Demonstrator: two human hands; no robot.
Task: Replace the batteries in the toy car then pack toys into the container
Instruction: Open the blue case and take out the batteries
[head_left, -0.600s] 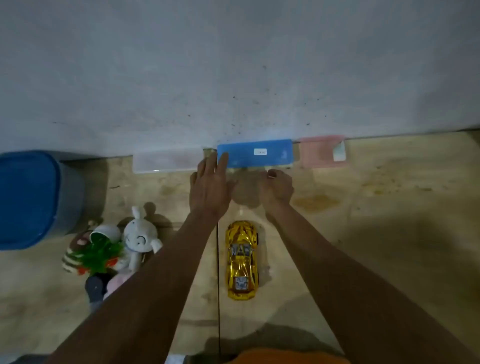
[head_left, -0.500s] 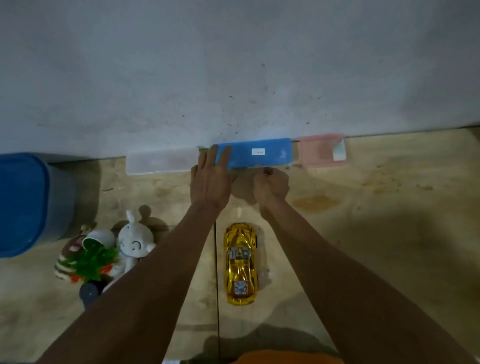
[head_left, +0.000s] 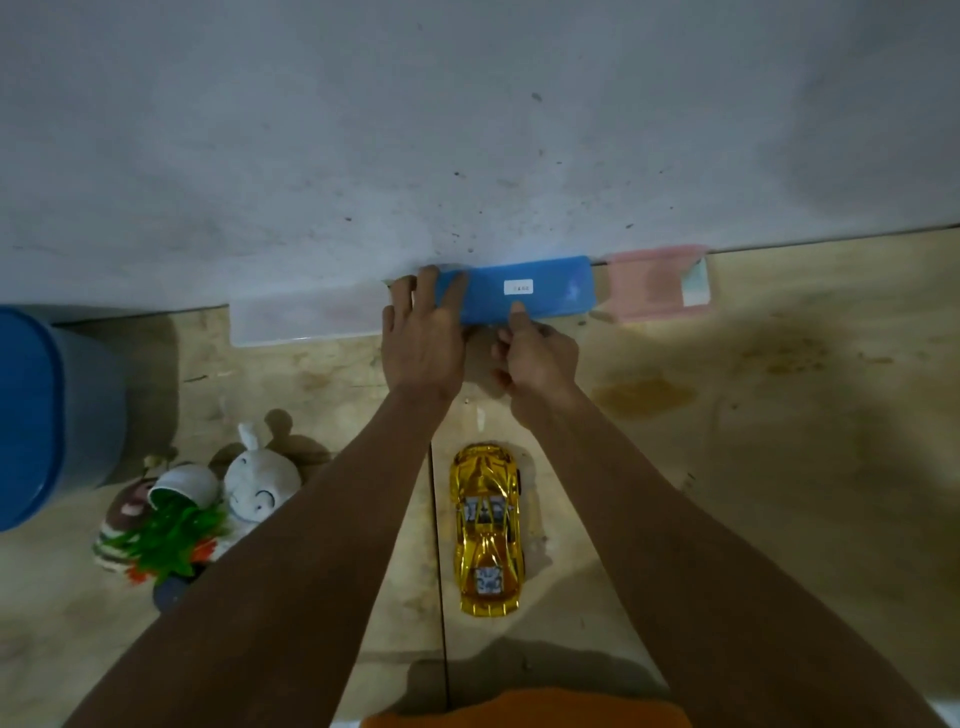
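Both hands had moved forward since the earlier frame, from just short of the blue box (head_left: 524, 288) onto it. Left hand (head_left: 423, 338): laid over the box's left end, fingers (head_left: 428, 283) spread and fairly straight across the top, pressing rather than curling round it. Right hand (head_left: 537, 353): at the near edge under the white label (head_left: 518, 287), one fingertip up against the edge and the rest curled; whether it pinched a lid lip or only touched could not be told. Blue box: lying along the foot of the wall (head_left: 467, 130), between a clear box (head_left: 306, 317) on the left and a pink box (head_left: 657, 283) on the right, just beside both. Toy car (head_left: 487, 530): gold, wheels down on the floor (head_left: 779, 467), between the forearms, untouched, well short of the hands. Soft toys (head_left: 197, 514): heaped on the floor to the left, near a blue tub (head_left: 47, 415), probably the packing container. Risks, as judged: if the blue box held batteries, a lid prised with one finger could spring and scatter them over the floor; the box could slide along the wall and knock its neighbours if the flat left hand slipped; a forearm drawn back low could clip the car and roll it away.
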